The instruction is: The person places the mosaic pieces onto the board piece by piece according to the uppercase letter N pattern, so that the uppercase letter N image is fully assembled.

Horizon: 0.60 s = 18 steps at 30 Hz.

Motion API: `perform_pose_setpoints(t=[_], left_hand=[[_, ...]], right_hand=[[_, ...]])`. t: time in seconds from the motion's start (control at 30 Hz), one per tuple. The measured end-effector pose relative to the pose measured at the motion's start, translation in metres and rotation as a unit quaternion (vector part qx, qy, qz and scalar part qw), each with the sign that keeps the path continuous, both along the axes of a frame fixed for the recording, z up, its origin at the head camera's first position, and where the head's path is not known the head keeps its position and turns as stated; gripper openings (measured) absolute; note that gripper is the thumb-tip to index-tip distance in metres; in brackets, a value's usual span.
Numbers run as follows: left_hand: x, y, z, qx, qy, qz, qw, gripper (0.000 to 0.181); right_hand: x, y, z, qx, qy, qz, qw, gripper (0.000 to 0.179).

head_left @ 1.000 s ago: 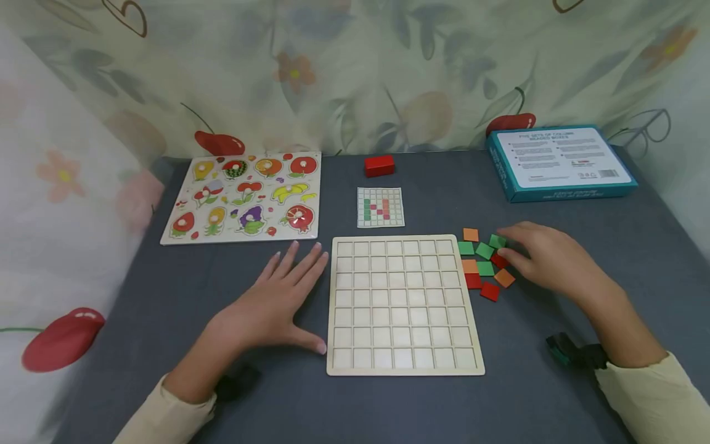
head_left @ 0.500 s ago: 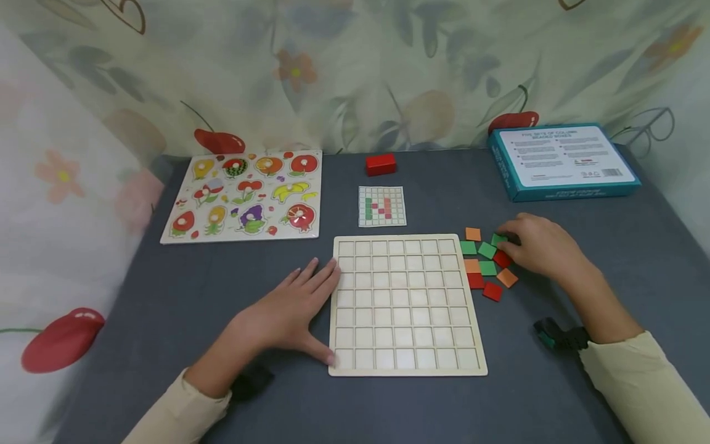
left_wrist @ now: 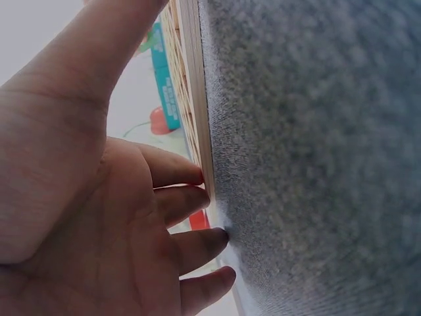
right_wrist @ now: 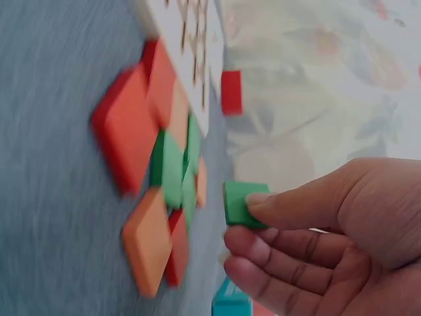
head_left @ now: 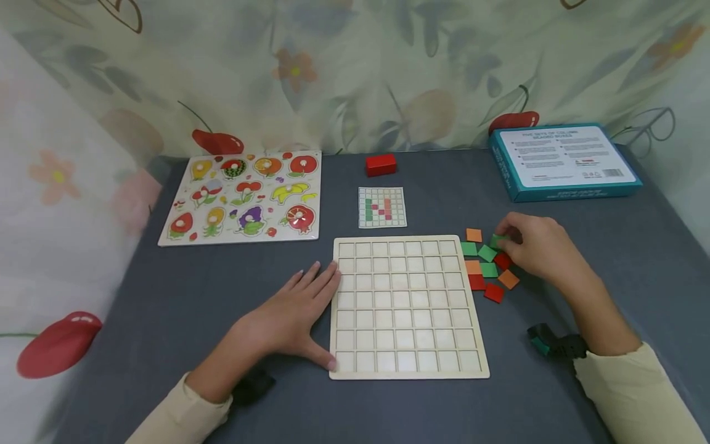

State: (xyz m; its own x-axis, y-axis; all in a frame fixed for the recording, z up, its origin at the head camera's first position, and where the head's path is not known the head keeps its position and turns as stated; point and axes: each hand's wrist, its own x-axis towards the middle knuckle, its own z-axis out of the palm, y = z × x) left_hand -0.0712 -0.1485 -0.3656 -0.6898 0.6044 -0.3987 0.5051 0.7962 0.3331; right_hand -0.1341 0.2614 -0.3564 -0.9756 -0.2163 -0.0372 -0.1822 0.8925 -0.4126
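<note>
A pale wooden board (head_left: pixel 407 308) with a grid of square recesses lies flat on the dark cloth. My left hand (head_left: pixel 288 317) is spread at its left edge, fingertips and thumb touching the rim; the left wrist view shows straight fingers against the board's side. Between thumb and fingertips, my right hand (head_left: pixel 540 246) pinches a green square tile (right_wrist: pixel 243 203), raised off the cloth in the right wrist view. Beside the board's right edge lie several loose tiles: green (head_left: pixel 489 270), orange (head_left: pixel 508 279) and red (head_left: pixel 494 293). Some of them touch or overlap.
Behind the board lies a small pattern card (head_left: pixel 382 208) with coloured squares, and beyond it a red block (head_left: pixel 380 164). A fruit puzzle board (head_left: pixel 244 197) sits at the back left. The teal box (head_left: pixel 566 163) stands at the back right, near the floral curtain (head_left: pixel 344 74).
My left hand has moved right, from beside the board onto its left edge. My right hand has closed on a green tile at the back of the pile and picked it up.
</note>
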Motion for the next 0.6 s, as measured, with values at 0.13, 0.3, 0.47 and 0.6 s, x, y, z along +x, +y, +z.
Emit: perform_pose_setpoints(t=[0.13,0.3,0.47,0.6], left_hand=[[0.001,0.0,0.001,0.004,0.001,0.0,1.0,0.137],[0.001,-0.002,0.001,0.001,-0.001,0.004,1.0,0.137],[0.0,-0.002,0.0,0.002,0.003,0.003,1.0,0.138],[0.0,0.0,0.0,0.006,0.001,0.003,1.0,0.138]], right_hand=[[0.006,-0.01,0.005,-0.055,-0.006,0.0,0.9985,0.013],[0.006,-0.029,0.007,-0.11,-0.045,0.011,0.9928,0.013],[0.01,-0.055,0.005,-0.141,-0.065,0.035,0.9873,0.012],[0.01,-0.082,0.005,-0.155,-0.078,0.072,0.9822,0.014]])
